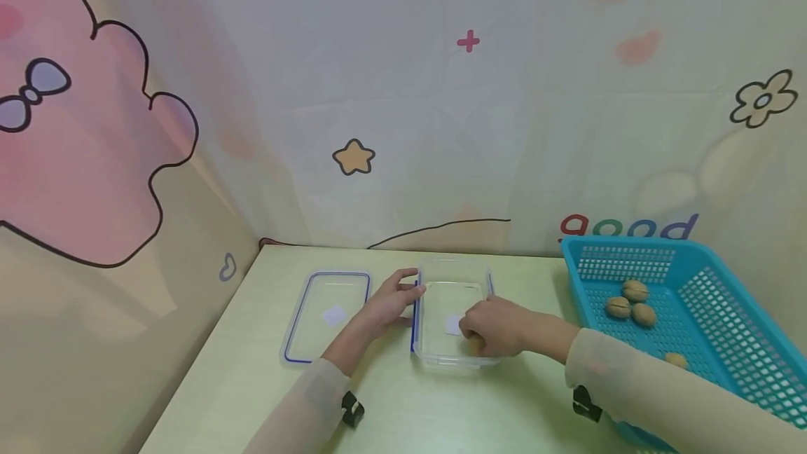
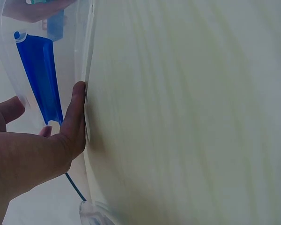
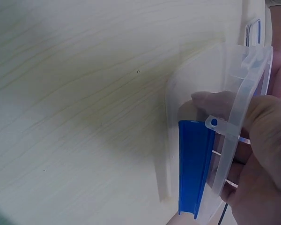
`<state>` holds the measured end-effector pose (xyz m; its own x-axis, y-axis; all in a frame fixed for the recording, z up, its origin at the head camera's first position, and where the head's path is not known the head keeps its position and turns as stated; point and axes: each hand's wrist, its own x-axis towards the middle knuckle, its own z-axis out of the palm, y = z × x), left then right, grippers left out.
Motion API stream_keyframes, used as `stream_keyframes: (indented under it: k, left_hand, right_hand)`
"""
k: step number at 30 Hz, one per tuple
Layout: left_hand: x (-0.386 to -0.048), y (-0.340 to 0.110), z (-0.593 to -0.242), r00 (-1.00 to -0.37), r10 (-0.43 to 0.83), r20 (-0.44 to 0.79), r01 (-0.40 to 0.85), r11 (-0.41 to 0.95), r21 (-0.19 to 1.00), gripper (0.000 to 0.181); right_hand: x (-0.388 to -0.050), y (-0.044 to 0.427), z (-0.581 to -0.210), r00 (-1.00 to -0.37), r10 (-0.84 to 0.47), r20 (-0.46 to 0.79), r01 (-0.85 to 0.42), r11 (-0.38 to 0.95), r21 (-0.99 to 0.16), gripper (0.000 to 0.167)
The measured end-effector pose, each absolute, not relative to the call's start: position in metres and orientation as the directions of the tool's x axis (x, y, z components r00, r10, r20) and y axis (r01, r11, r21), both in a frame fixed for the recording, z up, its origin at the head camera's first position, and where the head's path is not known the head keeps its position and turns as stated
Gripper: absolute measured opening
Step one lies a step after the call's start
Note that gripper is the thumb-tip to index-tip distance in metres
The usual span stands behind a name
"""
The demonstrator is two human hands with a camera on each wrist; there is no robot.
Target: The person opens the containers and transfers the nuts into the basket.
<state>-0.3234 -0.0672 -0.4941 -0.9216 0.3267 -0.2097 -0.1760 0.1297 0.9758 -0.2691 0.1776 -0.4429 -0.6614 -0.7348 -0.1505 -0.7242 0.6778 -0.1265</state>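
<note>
A clear plastic food container (image 1: 435, 354) with blue side clips stands lidless on the table. My left hand (image 1: 389, 301) rests against its left side, fingers extended; the left wrist view shows them beside a blue clip (image 2: 40, 77). My right hand (image 1: 501, 326) reaches over the right wall into the container, fingers bent down around a walnut (image 1: 476, 345) near the bottom of the front right corner. Through the cloudy wall in the right wrist view, the walnut (image 3: 189, 110) appears only as a blurred brown shape by the fingertips.
A clear lid (image 1: 315, 328) with a blue seal lies flat left of the container. At the right stands a blue perforated basket (image 1: 725, 272) holding several walnuts (image 1: 635, 291). Behind the table (image 1: 403, 405) hangs a printed cloth (image 1: 410, 104).
</note>
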Motion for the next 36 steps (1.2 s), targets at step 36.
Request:
stream_keyframes:
  k: [36]
  left_hand:
    - [-0.320,-0.067,-0.494,-0.917,0.342,-0.205,-0.170,0.129,0.977,0.061]
  right_hand:
    - [-0.259,0.311,-0.371,-0.836,-0.521,0.174,-0.549,0.774,-0.317,0.024]
